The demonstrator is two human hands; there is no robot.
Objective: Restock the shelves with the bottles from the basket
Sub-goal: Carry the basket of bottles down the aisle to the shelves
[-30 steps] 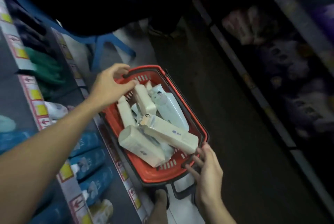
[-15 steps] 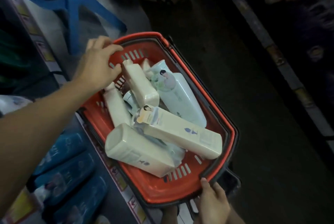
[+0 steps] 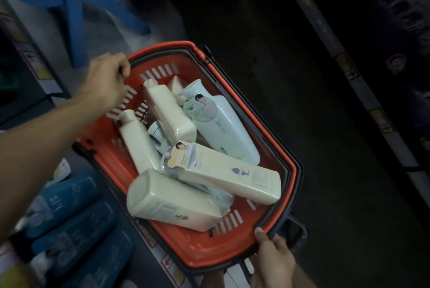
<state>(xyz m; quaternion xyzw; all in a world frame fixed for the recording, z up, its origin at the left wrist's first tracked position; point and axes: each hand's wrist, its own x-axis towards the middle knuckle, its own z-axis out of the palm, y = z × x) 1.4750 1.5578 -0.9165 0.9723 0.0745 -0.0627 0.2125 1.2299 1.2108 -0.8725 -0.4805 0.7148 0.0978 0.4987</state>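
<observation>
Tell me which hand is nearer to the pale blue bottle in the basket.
Left. The left hand is at the basket's far rim, near the pale blue bottle; the right hand holds the near rim.

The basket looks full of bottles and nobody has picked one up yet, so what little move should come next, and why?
Probably the left hand should drop to the upright cream bottle just beside it and grip its neck. That hand rests curled at the red basket rim holding no bottle, the right hand already steadies the near rim, and that bottle lies on top of the pile.

Dim, dark edges, perhaps motion-blurred
</observation>
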